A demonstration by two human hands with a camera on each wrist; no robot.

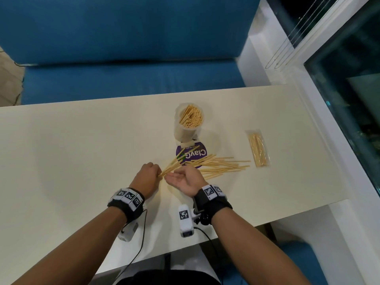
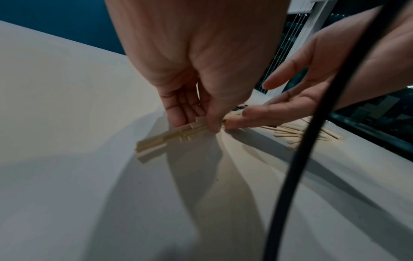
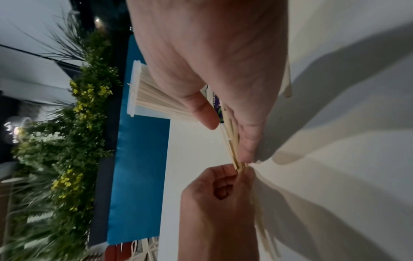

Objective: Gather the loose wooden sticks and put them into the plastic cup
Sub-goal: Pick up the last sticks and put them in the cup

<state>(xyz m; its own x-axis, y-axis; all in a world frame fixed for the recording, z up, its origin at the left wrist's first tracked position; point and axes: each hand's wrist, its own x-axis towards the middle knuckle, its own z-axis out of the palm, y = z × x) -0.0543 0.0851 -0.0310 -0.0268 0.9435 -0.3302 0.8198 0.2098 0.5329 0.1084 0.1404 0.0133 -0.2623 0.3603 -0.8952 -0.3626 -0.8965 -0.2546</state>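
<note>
We note a clear, round plastic cup standing upright on the pale, matte counter, packed with thin, pale wooden sticks standing on end. At its near side lies a round purple label with white lettering. To the right, apart from the cup, a clear flat plastic packet lies on the counter, and it too holds sticks.

Our left hand is closed in a curled grip on a bundle of flat, straight-cut wooden sticks. In the head view the bundle fans out from the fist toward the purple label. In the left wrist view the thumb and fingers pinch the bundle, whose square ends jut out below the hand at uneven lengths.

Our right hand is largely open, palm turned up and leftward, fingers extended. Its fingertips touch the bundle just beside the left hand; it does not close around anything.

More loose flat wooden sticks lie scattered on the counter beyond the right hand, roughly parallel, some overlapping the label's edge, with their far ends near the packet.

Beyond the counter is a blue upholstered bench.
</note>
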